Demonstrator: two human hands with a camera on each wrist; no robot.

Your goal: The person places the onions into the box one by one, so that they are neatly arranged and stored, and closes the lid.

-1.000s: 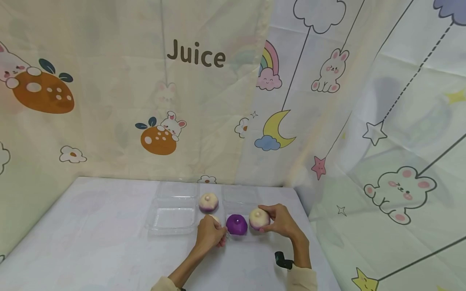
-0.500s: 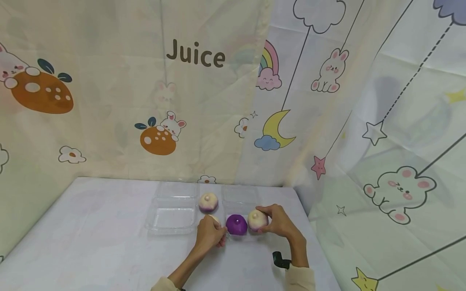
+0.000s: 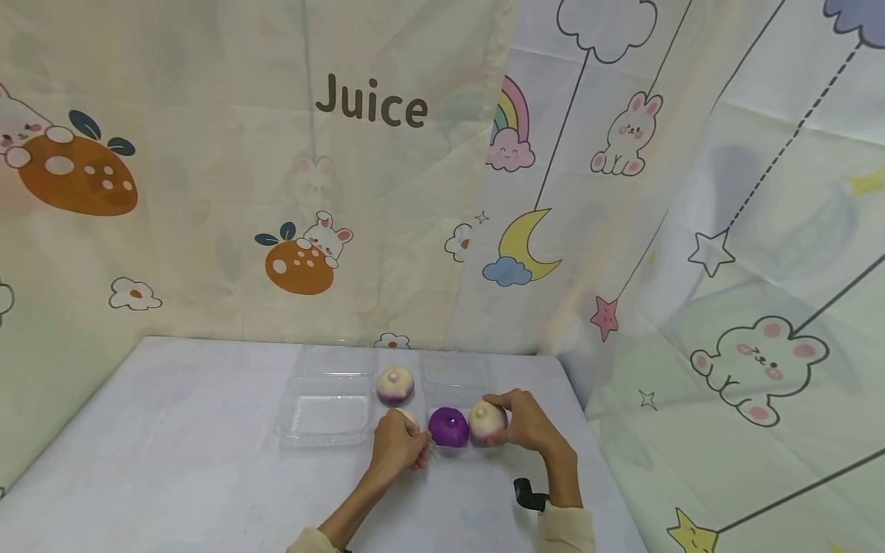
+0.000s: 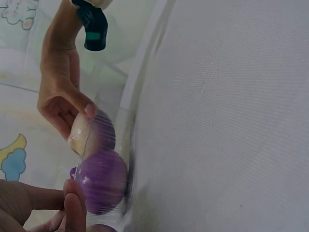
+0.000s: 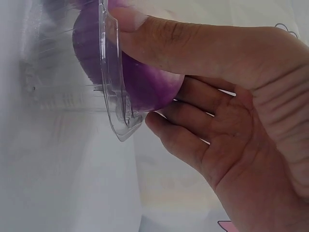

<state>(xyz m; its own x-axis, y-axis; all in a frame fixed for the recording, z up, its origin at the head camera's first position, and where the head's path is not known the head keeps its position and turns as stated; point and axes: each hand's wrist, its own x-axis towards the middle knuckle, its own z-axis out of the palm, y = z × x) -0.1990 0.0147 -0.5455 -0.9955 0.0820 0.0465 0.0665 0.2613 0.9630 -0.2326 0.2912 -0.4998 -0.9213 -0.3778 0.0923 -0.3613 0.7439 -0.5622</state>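
Note:
In the head view my right hand [image 3: 531, 419] grips a round cream-and-purple turnip-like piece [image 3: 487, 422], thumb on the near side, fingers behind. The piece sits in the right end of a clear plastic clamshell container [image 3: 456, 370], beside an all-purple round piece [image 3: 448, 428]. My left hand [image 3: 399, 441] pinches the container's left rim between thumb and fingers. Another cream-topped piece [image 3: 408, 415] is mostly hidden behind that hand. The right wrist view shows the thumb over the container rim [image 5: 110, 72], against the held piece's purple underside [image 5: 147, 87].
A second clear clamshell container [image 3: 326, 415] lies open to the left. Between the two containers, farther back, stands another cream-and-purple piece [image 3: 396, 384]. Printed cloth [image 3: 387, 230] hangs behind the white table [image 3: 173, 461]. A dark green device [image 3: 529, 494] is by the right wrist.
My right hand has shifted slightly left and down with the cream-and-purple piece, bringing it against the purple one. The left hand has stayed in place.

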